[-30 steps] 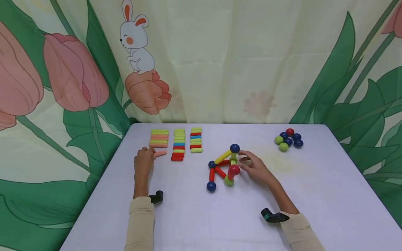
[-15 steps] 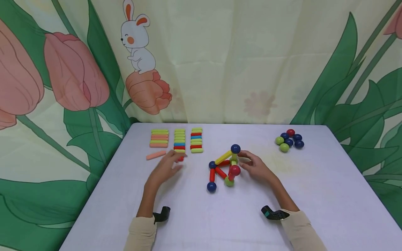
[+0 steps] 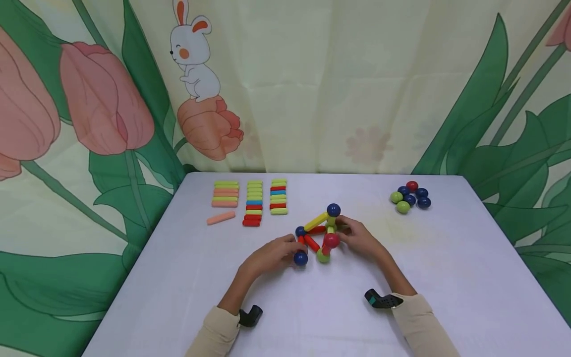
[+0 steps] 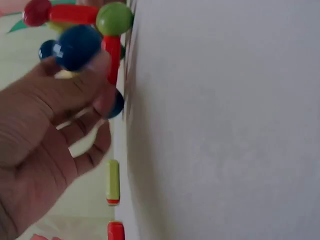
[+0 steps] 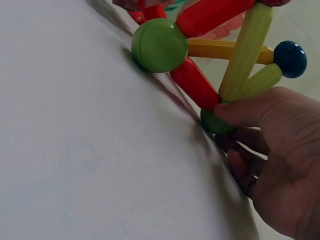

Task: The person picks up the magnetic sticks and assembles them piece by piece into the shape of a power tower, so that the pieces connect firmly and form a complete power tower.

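salmon-pink and set apart, a single rod [image 3: 220, 218] lies askew on the white tabletop [image 3: 308, 317], at nine o'clock from the ball-and-rod structure [image 3: 312, 243]. beyond it, toward ten o'clock, come a pink-and-lime column [image 3: 225, 199], a mixed middle column [image 3: 255, 203] with lime, blue and red, and a right-hand column [image 3: 278, 197] in similar colours. the rods lie side by side, probably so any one can be taken without disturbing the rest.

at eight o'clock the left hand [image 3: 276, 254] has its fingers curled in round the near red rod [image 3: 301, 240], by the near blue ball [image 3: 301, 258]; whether they bear on the ball too, i cannot tell. the hold looks meant to keep that outlying end from swinging.

the structure stands on the tabletop between both hands. at three o'clock the right hand [image 3: 359, 237] pinches its base, thumb and fingers brought together on a low green ball [image 5: 215, 122]. several rods meet there, so it seems a good spot for steadying the whole.

between two and three o'clock, a ball cluster [image 3: 409, 201] of blue, green and red sits well apart, likely to keep balls and rods sorted.
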Tool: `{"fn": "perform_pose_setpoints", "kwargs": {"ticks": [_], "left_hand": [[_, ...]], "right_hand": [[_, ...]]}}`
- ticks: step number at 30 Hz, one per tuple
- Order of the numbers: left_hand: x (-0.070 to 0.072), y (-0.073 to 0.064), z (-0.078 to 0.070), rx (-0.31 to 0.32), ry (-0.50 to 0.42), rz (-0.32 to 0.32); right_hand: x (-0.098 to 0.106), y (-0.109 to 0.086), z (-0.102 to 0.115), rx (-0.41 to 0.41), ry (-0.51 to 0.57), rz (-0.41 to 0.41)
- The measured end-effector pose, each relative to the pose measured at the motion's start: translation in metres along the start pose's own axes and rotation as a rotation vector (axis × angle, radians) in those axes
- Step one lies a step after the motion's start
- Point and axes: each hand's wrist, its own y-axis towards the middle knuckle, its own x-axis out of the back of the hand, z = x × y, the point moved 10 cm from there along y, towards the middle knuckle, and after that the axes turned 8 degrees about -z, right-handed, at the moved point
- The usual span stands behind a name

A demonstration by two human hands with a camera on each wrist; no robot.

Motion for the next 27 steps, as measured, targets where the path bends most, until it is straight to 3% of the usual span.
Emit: {"fn": "perform_pose_setpoints", "kwargs": {"ticks": [2, 5, 9, 13, 19, 24, 27], "left_hand": [[0.005, 0.003, 0.004, 0.027, -0.117, -0.033], [0.017, 0.009, 0.013, 0.101, -0.304, -0.136], [0.031, 0.02, 0.026, 0.189, -0.423, -0.297], [0.037, 0.033, 0.033, 0.258, -0.447, -0.378], [0.035, 0.044, 0.038, 0.309, -0.406, -0.385], [0.039, 0.037, 0.043, 0.338, -0.375, -0.386], [0.052, 0.024, 0.058, 0.365, -0.357, -0.434]], "right_hand": [[-0.001, 0.0, 0.002, 0.008, -0.006, -0.007], [0.0, 0.0, 0.002, 0.002, -0.009, -0.025], [-0.001, -0.001, -0.001, -0.007, -0.035, -0.041], [-0.001, -0.001, -0.003, 0.015, -0.044, -0.055], [-0.002, -0.001, -0.007, 0.02, -0.042, -0.057], [-0.001, -0.003, -0.01, 0.041, -0.051, -0.038], [0.0, -0.004, -0.008, 0.047, -0.042, -0.008]]}}
